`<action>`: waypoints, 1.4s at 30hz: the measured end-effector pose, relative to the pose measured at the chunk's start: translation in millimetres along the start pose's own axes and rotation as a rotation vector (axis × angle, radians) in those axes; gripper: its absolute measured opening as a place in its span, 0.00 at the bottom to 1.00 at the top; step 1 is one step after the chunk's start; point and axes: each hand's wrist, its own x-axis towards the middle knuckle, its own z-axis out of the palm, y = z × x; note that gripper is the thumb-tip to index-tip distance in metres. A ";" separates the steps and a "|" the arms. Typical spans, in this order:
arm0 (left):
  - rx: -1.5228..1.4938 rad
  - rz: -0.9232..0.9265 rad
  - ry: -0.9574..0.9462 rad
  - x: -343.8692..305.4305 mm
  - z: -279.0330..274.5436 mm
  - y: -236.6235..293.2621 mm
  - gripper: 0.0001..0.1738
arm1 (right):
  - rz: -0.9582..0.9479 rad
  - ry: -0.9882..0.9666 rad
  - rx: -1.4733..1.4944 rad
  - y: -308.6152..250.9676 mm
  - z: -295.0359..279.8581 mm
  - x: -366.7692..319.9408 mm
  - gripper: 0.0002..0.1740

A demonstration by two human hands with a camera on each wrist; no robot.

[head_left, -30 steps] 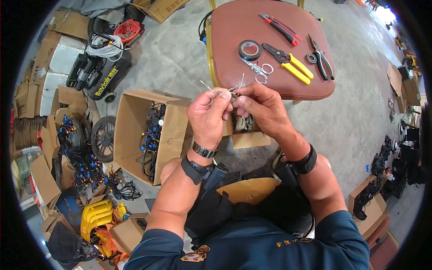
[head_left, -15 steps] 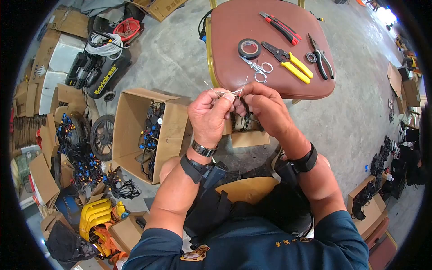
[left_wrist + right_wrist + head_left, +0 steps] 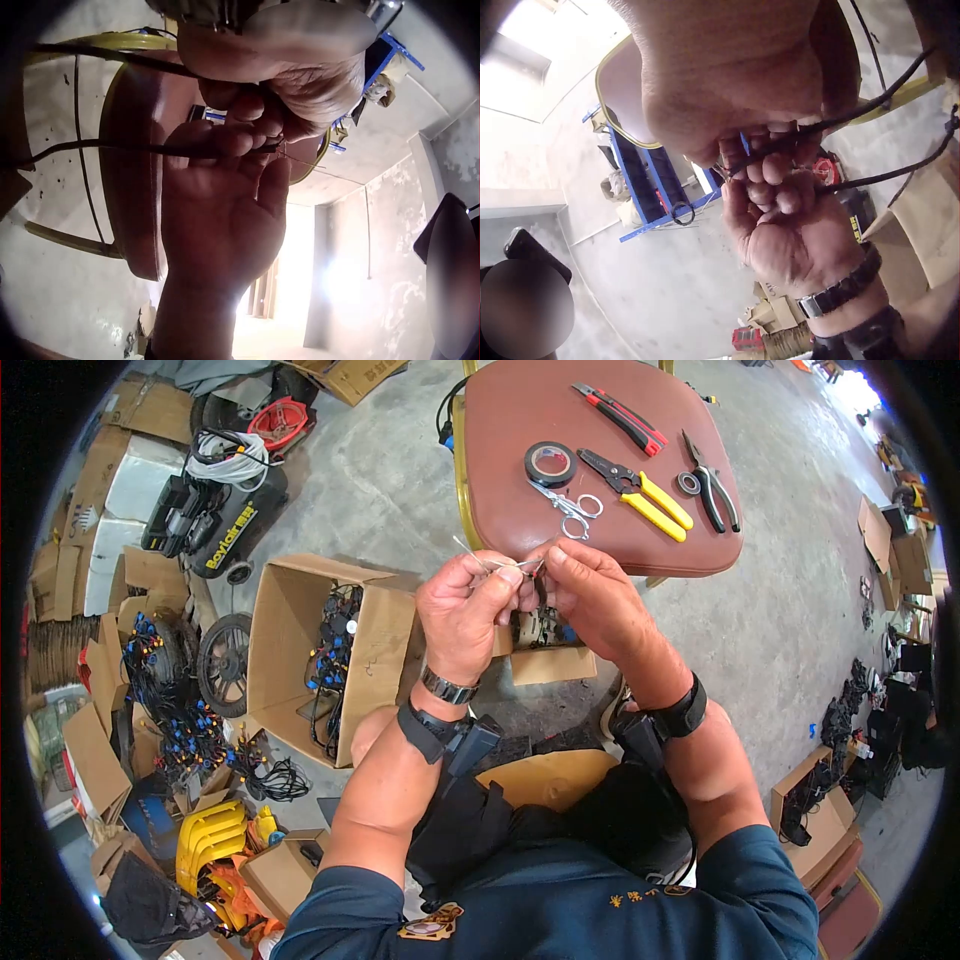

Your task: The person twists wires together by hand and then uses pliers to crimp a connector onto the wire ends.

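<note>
Both hands meet at chest height, just in front of the chair seat. My left hand point(image 3: 460, 610) pinches thin pale wires point(image 3: 464, 548) between thumb and forefinger, and one end sticks out to the upper left. Close against it, my right hand point(image 3: 598, 595) pinches the wires' other side with thumb and forefinger. Two black cables run into the hands, an upper cable point(image 3: 889, 99) through the right palm and a lower cable point(image 3: 900, 174) at the left. Fine bare strands point(image 3: 304, 161) poke out past the fingertips in the left wrist view. The joint itself is largely hidden by fingers.
On the brown chair seat point(image 3: 530, 420) lie black tape point(image 3: 535, 472), scissors point(image 3: 573, 517), wire strippers point(image 3: 655, 505), a red-black cutter point(image 3: 620, 420) and pliers point(image 3: 712, 495). A cardboard box point(image 3: 385, 660) of cables stands left, beyond it an air compressor point(image 3: 215, 535).
The right thumb and fingers have moved up over the wire end that stood upright beside them, now mostly covered. The left hand keeps its pinch almost in place.
</note>
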 end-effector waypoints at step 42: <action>0.148 -0.187 -0.229 5.1 -14.9 7.0 0.03 | 0.104 -0.200 -0.419 -33.6 -11.1 -8.8 0.07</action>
